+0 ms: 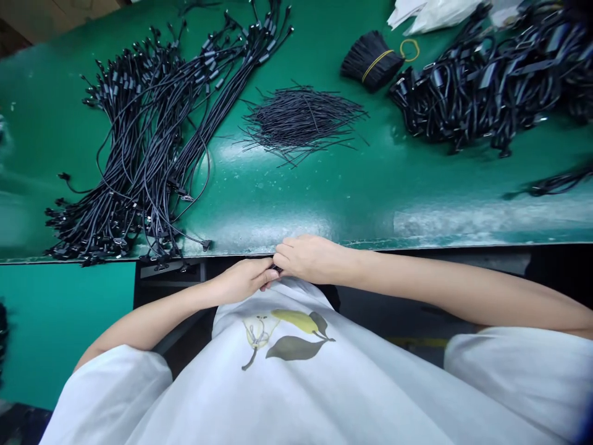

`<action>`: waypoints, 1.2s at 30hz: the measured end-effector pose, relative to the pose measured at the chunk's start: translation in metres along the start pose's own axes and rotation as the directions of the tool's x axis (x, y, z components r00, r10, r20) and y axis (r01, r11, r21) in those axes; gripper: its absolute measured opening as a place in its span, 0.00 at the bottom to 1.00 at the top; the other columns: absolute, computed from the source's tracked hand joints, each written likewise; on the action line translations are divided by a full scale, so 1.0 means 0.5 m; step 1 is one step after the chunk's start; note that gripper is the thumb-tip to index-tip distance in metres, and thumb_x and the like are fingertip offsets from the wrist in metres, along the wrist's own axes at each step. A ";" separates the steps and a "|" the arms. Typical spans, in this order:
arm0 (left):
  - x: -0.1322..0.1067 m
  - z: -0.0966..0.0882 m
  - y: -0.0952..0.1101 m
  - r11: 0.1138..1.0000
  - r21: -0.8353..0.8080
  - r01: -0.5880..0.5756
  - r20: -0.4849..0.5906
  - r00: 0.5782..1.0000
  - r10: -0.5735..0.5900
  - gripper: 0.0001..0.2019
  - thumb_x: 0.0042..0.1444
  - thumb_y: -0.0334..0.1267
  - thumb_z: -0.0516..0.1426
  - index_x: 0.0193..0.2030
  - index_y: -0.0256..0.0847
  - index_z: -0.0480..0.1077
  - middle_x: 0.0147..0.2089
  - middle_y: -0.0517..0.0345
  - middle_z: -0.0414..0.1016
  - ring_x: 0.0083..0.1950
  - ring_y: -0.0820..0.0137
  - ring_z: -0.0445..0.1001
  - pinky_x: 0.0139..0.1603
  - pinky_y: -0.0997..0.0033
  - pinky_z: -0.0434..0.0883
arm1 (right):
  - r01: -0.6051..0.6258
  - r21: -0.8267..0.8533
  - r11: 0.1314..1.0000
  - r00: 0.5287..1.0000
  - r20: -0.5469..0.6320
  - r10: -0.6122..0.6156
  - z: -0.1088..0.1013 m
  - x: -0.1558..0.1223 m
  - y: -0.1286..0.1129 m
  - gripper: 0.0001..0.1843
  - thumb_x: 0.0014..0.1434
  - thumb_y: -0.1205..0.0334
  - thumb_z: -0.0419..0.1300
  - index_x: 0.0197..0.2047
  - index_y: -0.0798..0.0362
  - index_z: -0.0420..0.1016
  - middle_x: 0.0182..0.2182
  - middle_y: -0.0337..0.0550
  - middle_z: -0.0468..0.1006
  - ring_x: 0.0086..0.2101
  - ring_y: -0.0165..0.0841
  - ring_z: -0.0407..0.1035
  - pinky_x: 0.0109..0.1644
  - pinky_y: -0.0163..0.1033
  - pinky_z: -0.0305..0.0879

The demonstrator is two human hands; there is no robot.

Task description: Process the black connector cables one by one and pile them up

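Note:
At the table's front edge, close against the white shirt, my left hand [245, 279] and my right hand [306, 256] meet with fingers closed. Between them shows a small dark piece of what looks like a black cable [277, 268]; the fingers hide most of it. My right hand lies over the edge, back upward, with its fingers curled. The left thumb presses against the dark piece from the other side. Nearest to the left hand is a large pile of straight black cables [152, 142] with plugs at their ends. Beyond the hands lies a loose heap of thin black ties [303, 117].
A bundle of black ties [373, 62] in a yellow band stands at the back, beside a loose yellow rubber band [409, 49]. Folded black cables [482, 86] are heaped at the right, white bags [440, 13] behind them. The green table [296, 191] ends just before me.

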State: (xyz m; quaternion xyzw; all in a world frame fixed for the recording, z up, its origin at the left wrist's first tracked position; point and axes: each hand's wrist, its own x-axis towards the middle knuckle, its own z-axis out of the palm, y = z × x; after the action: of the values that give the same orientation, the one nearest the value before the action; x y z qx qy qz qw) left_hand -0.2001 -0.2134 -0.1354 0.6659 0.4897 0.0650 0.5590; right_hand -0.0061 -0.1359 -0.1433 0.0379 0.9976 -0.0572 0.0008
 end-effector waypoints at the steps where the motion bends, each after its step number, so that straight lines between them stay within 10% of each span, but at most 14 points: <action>1: 0.001 0.003 -0.001 1.000 -0.002 -0.003 -0.027 1.000 0.003 0.12 0.66 0.43 0.46 0.33 0.41 0.62 0.29 0.60 0.69 0.31 0.69 0.68 0.36 0.70 0.63 | -0.013 0.038 0.999 1.000 0.023 0.012 -0.001 -0.002 0.000 0.14 0.70 0.60 0.45 0.37 0.56 0.66 0.30 0.44 0.71 0.30 0.33 0.62 0.30 0.38 0.45; 13: 0.018 0.014 -0.034 0.728 -0.681 0.081 0.134 0.991 0.016 0.19 0.59 0.53 0.55 0.36 0.36 0.69 0.30 0.58 0.65 0.32 0.71 0.64 0.38 0.69 0.64 | 0.010 -0.033 0.999 0.998 -0.063 -0.012 -0.002 -0.019 -0.017 0.11 0.68 0.70 0.44 0.37 0.56 0.66 0.31 0.44 0.72 0.30 0.31 0.63 0.30 0.38 0.44; 18: 0.022 0.043 -0.054 0.943 -0.320 0.088 -0.061 0.992 -0.113 0.15 0.62 0.47 0.50 0.31 0.39 0.66 0.26 0.61 0.64 0.29 0.71 0.62 0.33 0.71 0.59 | -0.104 0.065 0.992 0.988 0.119 0.096 0.015 -0.010 -0.028 0.09 0.67 0.68 0.47 0.40 0.57 0.67 0.34 0.45 0.74 0.29 0.32 0.66 0.26 0.37 0.44; 22: 0.019 0.019 -0.031 0.996 0.088 -0.027 -0.312 0.949 0.053 0.12 0.64 0.41 0.48 0.31 0.41 0.65 0.29 0.60 0.67 0.32 0.69 0.65 0.36 0.71 0.59 | -0.263 0.123 0.957 0.964 0.070 0.256 0.024 -0.005 -0.016 0.14 0.70 0.61 0.44 0.40 0.57 0.67 0.32 0.46 0.74 0.28 0.31 0.66 0.28 0.35 0.50; 28: 0.037 -0.005 -0.031 1.000 -0.009 -0.027 -0.199 0.980 0.024 0.14 0.64 0.43 0.46 0.30 0.42 0.64 0.28 0.61 0.67 0.32 0.69 0.64 0.35 0.71 0.58 | -0.230 0.111 0.967 0.973 0.025 0.229 0.031 -0.004 -0.001 0.13 0.68 0.63 0.47 0.38 0.57 0.71 0.29 0.44 0.76 0.26 0.31 0.65 0.29 0.35 0.54; 33: 0.058 0.001 -0.062 0.894 -0.440 -0.086 -0.329 0.942 -0.071 0.18 0.61 0.52 0.50 0.33 0.39 0.68 0.23 0.64 0.60 0.27 0.71 0.58 0.32 0.71 0.56 | -0.256 0.291 0.922 0.935 -0.166 0.312 -0.012 -0.016 0.135 0.16 0.70 0.58 0.47 0.43 0.52 0.75 0.38 0.42 0.78 0.37 0.30 0.69 0.40 0.34 0.63; 36: 0.060 -0.001 -0.062 0.719 -0.667 -0.195 -0.434 0.886 -0.162 0.20 0.56 0.55 0.56 0.32 0.37 0.68 0.21 0.65 0.58 0.26 0.73 0.55 0.31 0.72 0.54 | -0.563 0.187 0.805 0.737 -0.329 0.591 -0.011 -0.026 0.278 0.18 0.69 0.65 0.45 0.53 0.57 0.72 0.51 0.55 0.72 0.47 0.37 0.66 0.48 0.42 0.62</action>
State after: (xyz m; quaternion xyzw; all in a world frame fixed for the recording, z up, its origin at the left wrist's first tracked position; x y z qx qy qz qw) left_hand -0.2031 -0.1942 -0.1742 0.3761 0.5416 0.4055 0.6331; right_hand 0.0176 0.0015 -0.1534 0.3553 0.9151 -0.0830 -0.1715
